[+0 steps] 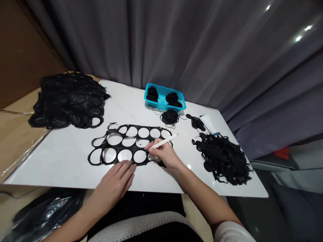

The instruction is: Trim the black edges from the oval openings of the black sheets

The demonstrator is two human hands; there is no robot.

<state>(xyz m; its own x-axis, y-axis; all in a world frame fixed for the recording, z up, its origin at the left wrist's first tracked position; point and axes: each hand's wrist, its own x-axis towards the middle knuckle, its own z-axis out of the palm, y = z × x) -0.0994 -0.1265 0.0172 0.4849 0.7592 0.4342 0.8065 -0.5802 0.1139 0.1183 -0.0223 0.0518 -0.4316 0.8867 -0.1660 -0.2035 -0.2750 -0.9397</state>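
A flat black sheet with rows of large round holes lies on the white table. My right hand grips a white pen-shaped tool, its lower end down at the sheet between holes, right of the middle. Whether that end is a blade or a nib is hidden by my fingers. Resting on the sheet's near edge, my left hand lies flat with its fingers stretched out and holds nothing.
Black holed sheets form a pile at left. A blue basket holds bundles of thin black rings or cord; a similar bundle sits before it. Black scraps heap at right, near white paper. Grey curtain hangs behind.
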